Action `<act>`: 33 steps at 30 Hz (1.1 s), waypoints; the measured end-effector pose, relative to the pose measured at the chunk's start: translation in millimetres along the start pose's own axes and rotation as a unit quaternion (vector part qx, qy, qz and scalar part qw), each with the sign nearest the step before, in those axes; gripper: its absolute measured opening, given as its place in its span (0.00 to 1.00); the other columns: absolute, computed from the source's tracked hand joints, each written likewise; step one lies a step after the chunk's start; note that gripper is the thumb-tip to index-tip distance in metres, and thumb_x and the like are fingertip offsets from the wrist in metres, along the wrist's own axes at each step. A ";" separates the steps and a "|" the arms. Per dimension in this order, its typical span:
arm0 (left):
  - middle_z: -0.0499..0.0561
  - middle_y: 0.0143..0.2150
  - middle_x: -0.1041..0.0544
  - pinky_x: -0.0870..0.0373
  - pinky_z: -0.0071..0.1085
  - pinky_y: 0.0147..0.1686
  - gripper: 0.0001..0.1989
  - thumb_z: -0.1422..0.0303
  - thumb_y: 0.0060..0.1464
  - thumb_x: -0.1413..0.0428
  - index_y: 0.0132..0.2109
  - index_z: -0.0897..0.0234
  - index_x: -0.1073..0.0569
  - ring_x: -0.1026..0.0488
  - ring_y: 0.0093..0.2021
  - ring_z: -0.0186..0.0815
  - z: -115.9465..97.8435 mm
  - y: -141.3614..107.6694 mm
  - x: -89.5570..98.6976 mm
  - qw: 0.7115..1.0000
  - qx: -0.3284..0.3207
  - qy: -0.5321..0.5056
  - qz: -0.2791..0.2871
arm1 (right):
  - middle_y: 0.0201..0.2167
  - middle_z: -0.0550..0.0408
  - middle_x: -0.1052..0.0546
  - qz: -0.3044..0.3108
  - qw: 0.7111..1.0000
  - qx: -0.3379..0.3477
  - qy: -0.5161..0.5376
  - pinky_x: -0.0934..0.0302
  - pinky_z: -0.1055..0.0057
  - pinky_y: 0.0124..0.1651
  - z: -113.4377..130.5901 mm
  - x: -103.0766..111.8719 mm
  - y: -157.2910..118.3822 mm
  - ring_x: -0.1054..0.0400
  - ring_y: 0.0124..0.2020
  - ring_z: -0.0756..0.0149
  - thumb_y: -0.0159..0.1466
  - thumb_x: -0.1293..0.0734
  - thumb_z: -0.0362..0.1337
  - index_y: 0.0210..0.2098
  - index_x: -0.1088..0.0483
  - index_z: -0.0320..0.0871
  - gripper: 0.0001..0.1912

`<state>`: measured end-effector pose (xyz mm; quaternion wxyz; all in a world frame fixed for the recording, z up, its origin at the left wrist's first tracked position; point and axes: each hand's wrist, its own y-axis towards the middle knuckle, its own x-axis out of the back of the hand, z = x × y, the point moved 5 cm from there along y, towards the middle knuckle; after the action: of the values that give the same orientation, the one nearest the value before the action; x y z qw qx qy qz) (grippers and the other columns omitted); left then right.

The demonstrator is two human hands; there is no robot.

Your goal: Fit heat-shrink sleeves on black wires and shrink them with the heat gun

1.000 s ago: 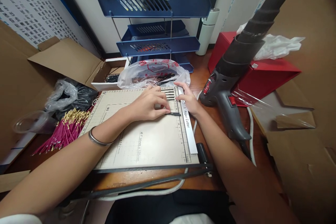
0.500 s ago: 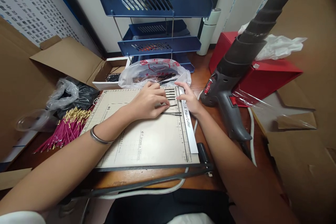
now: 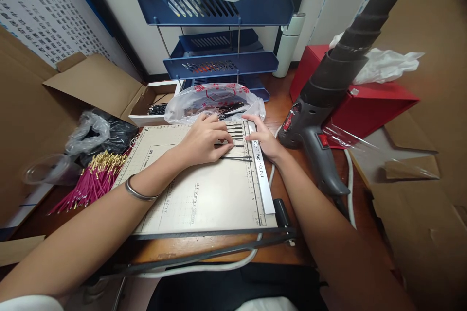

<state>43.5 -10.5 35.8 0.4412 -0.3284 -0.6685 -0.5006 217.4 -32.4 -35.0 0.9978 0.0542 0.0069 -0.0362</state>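
Note:
My left hand [image 3: 207, 142] rests on the cream board of a paper cutter [image 3: 222, 199], its thumb and fingertips closed on a thin black wire [image 3: 239, 146]. Several more black wires [image 3: 234, 131] lie side by side above it, their ends pointing right towards the ruled edge. Just below the hand, another dark strand [image 3: 237, 158] lies across the board. My right hand [image 3: 265, 142] lies over the cutter's right edge by the white labelled strip [image 3: 263, 175], thumb and forefinger spread apart; its other fingers are mostly hidden.
A clear plastic bag [image 3: 215, 99] of dark wires sits behind the board. Magenta wires with gold ends [image 3: 91, 180] lie at left. On the right stand a heat gun [image 3: 324, 107] and a red box [image 3: 383, 112]. The cutter's black arm [image 3: 204, 255] runs along the front.
The wire in my left fingers has gone from slanted to nearly parallel with the others. My left hand has shifted very slightly left; my right hand stays in place.

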 end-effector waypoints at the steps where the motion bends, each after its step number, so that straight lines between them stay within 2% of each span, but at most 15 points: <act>1: 0.53 0.34 0.19 0.47 0.42 0.42 0.11 0.64 0.63 0.43 0.36 0.61 0.17 0.34 0.39 0.42 0.8 0.0 -0.7 1.000 0.004 0.002 -0.003 | 0.65 0.54 0.32 0.003 1.000 -0.002 -0.004 0.56 0.48 0.77 0.6 0.4 -0.6 0.45 0.71 0.47 0.45 0.32 0.37 0.54 0.34 0.51 0.35; 7: 0.53 0.34 0.20 0.46 0.42 0.42 0.11 0.63 0.62 0.42 0.36 0.61 0.17 0.33 0.40 0.43 4.1 0.2 -3.4 0.999 0.034 0.011 -0.016 | 0.66 0.52 0.34 0.011 0.999 -0.010 -0.039 0.57 0.51 0.77 3.1 1.5 -4.1 0.45 0.71 0.48 0.44 0.32 0.36 0.58 0.36 0.50 0.40; 13: 0.54 0.35 0.20 0.44 0.43 0.44 0.11 0.63 0.63 0.42 0.36 0.61 0.17 0.32 0.41 0.44 3.5 0.9 -4.0 0.999 0.048 0.004 -0.002 | 0.68 0.52 0.35 0.019 0.998 -0.006 -0.054 0.57 0.51 0.77 2.7 1.1 -5.0 0.45 0.71 0.48 0.46 0.32 0.36 0.60 0.37 0.50 0.40; 21: 0.54 0.36 0.19 0.44 0.43 0.44 0.12 0.62 0.64 0.43 0.37 0.61 0.17 0.32 0.41 0.43 5.3 1.1 -5.2 0.999 0.047 -0.010 -0.006 | 0.68 0.49 0.36 0.019 0.998 0.000 -0.067 0.57 0.52 0.77 5.5 0.6 -6.1 0.46 0.72 0.50 0.46 0.32 0.36 0.61 0.38 0.47 0.41; 27: 0.54 0.36 0.20 0.44 0.42 0.44 0.11 0.62 0.64 0.42 0.37 0.61 0.17 0.32 0.41 0.43 6.6 0.8 -6.2 0.999 0.044 -0.013 -0.010 | 0.68 0.53 0.36 0.020 0.998 0.006 -0.066 0.59 0.50 0.78 4.9 1.3 -6.2 0.47 0.72 0.49 0.47 0.32 0.35 0.59 0.36 0.51 0.38; 33: 0.54 0.36 0.20 0.44 0.42 0.43 0.11 0.63 0.63 0.42 0.37 0.61 0.17 0.33 0.40 0.43 6.1 1.6 -5.8 0.999 0.049 -0.013 -0.003 | 0.68 0.52 0.36 0.023 0.997 0.014 -0.071 0.59 0.50 0.78 4.5 1.7 -5.6 0.48 0.73 0.48 0.47 0.32 0.35 0.60 0.35 0.50 0.39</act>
<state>45.5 -4.3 30.4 0.4462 -0.3106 -0.6992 -0.4642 218.6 -38.5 -31.2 0.9955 0.0656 -0.0662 -0.0170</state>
